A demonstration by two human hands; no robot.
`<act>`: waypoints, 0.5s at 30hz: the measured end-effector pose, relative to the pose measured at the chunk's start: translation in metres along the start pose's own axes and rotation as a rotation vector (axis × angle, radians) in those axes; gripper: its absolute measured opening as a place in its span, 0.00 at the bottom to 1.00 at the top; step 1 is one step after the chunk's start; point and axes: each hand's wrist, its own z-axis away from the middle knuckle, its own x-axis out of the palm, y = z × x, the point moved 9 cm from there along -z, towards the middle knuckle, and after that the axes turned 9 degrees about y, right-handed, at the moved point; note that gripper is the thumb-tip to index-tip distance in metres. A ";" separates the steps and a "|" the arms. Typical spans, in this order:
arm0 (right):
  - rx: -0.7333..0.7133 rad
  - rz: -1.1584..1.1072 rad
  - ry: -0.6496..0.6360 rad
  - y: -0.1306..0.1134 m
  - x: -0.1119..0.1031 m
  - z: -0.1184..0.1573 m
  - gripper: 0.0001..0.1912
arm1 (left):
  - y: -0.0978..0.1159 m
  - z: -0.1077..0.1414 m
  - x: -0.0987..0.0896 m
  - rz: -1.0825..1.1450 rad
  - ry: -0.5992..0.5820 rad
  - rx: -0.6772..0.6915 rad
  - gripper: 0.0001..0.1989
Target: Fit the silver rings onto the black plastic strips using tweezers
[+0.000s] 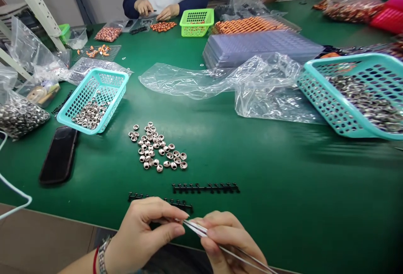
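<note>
At the table's front edge, my right hand [233, 238] is closed around metal tweezers [197, 227], whose tips point left. My left hand [145, 225] is in a pinch at those tips; whatever sits between its fingers is hidden or too small to make out. Just beyond the hands lie two black plastic strips with rows of small pegs: one strip [206, 188] in full sight, the nearer strip [134, 196] partly covered by my left hand. Farther up, small silvery cup-shaped parts [154, 139] with holes are spread in a loose group.
A turquoise basket [118, 97] of silvery parts stands left, near a black phone [58, 154]. Another turquoise basket [315, 93] is at right. Clear plastic bags [267, 97] and stacked trays [252, 49] lie beyond. Two other people sit across the green table [283, 181].
</note>
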 end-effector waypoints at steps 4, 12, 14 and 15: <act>0.027 -0.014 -0.017 0.005 -0.002 0.005 0.04 | -0.007 0.001 -0.001 0.063 0.044 -0.054 0.05; 0.036 -0.038 -0.069 0.011 -0.003 0.012 0.03 | -0.014 0.004 -0.001 0.102 0.038 -0.140 0.06; 0.026 -0.036 -0.074 0.010 -0.002 0.010 0.03 | -0.013 0.003 -0.002 0.068 0.048 -0.125 0.06; 0.022 -0.034 -0.071 0.010 -0.002 0.010 0.03 | -0.014 0.004 -0.001 0.069 0.048 -0.141 0.07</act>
